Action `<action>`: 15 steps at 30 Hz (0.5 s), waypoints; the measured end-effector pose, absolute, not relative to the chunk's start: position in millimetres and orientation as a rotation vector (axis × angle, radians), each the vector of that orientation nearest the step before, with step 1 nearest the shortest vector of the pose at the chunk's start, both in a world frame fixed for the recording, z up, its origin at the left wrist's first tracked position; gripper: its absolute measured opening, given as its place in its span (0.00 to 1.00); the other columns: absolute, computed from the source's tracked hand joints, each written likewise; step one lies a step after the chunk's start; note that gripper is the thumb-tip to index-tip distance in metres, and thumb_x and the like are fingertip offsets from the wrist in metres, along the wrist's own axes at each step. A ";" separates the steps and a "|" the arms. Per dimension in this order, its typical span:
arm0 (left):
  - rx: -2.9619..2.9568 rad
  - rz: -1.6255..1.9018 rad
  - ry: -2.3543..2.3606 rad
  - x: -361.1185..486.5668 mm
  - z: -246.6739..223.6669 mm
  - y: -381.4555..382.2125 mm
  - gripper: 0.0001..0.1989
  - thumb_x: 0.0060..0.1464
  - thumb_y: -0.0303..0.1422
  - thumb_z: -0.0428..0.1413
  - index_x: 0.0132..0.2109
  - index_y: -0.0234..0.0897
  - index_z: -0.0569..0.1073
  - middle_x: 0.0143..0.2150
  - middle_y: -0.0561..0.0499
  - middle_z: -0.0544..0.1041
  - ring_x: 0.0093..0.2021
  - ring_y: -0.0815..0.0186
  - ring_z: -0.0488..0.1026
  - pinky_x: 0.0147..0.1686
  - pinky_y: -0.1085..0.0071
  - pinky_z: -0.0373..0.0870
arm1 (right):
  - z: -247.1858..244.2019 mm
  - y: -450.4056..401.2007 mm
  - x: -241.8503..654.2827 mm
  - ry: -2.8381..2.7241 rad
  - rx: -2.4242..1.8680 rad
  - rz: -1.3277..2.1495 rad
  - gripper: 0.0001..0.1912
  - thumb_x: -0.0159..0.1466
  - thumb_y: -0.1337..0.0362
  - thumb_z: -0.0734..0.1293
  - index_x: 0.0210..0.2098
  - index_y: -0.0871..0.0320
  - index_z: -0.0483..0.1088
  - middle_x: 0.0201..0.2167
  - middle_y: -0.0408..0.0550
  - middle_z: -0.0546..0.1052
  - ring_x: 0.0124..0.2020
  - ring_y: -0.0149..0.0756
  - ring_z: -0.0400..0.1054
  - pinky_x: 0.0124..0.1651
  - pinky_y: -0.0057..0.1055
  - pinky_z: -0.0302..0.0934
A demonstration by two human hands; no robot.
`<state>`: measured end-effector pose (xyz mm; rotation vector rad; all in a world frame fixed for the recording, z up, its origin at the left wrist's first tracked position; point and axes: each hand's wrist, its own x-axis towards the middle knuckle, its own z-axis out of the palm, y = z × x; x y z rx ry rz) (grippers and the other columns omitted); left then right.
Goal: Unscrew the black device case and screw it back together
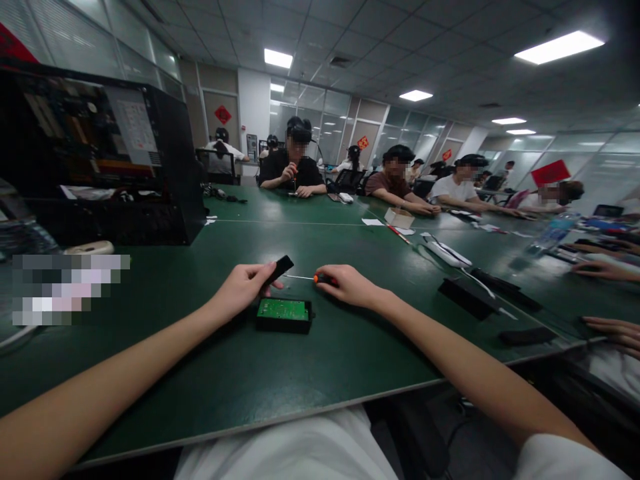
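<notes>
My left hand (249, 283) grips a flat black plastic cover (278, 269), tilted upward above the table. In my right hand (347, 285) is a screwdriver (320, 279) with an orange and black handle. Its thin metal shaft points left toward the cover; whether the tip touches the cover I cannot tell. Just below my left hand, a black plastic box (285, 327) lies on the green table with its top off. Inside it sits a green circuit board (283, 308). Neither hand holds the box.
An uncovered computer case (170, 167) stands at the left on the green table (225, 387). To the right lie a white power strip (446, 251), a black box (467, 297) and a cable. A bottle (553, 233) stands farther right. Co-workers sit across and beside me.
</notes>
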<state>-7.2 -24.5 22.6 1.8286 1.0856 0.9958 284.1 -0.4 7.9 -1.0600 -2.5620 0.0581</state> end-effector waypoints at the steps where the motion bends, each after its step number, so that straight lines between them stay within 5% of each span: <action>1: 1.732 0.992 1.100 -8.2 20.0 -19.9 0.32 0.65 0.55 0.49 0.35 0.30 0.83 0.21 0.49 0.75 0.24 0.65 0.70 0.29 0.70 0.66 | 5.5 -1.0 280.9 -2.549 -1.065 0.058 0.15 0.71 0.61 0.63 0.52 0.63 0.72 0.46 0.56 0.79 0.43 0.37 0.73 0.47 0.32 0.64; 7: 1.217 0.917 1.089 -10.8 14.5 -4.9 0.22 0.64 0.47 0.56 0.42 0.29 0.79 0.37 0.41 0.83 0.20 0.72 0.67 0.20 0.76 0.60 | 0.5 -11.1 265.0 -2.540 -1.094 0.019 0.14 0.70 0.62 0.64 0.52 0.61 0.73 0.47 0.56 0.77 0.44 0.40 0.72 0.47 0.35 0.66; 11: 1.216 0.832 1.012 -15.0 20.7 -5.7 0.10 0.57 0.32 0.61 0.44 0.30 0.79 0.43 0.42 0.82 0.27 0.71 0.73 0.26 0.76 0.70 | 10.1 -24.6 255.9 -2.467 -0.885 0.067 0.18 0.74 0.55 0.59 0.51 0.60 0.72 0.49 0.57 0.76 0.50 0.41 0.70 0.55 0.39 0.65; 15: 1.233 0.792 0.946 -18.0 21.0 -6.8 0.10 0.52 0.28 0.64 0.43 0.31 0.80 0.45 0.42 0.83 0.34 0.67 0.77 0.33 0.75 0.74 | 16.6 -46.9 235.8 -2.485 -0.679 0.163 0.30 0.67 0.46 0.67 0.60 0.59 0.67 0.56 0.59 0.75 0.56 0.46 0.69 0.59 0.43 0.64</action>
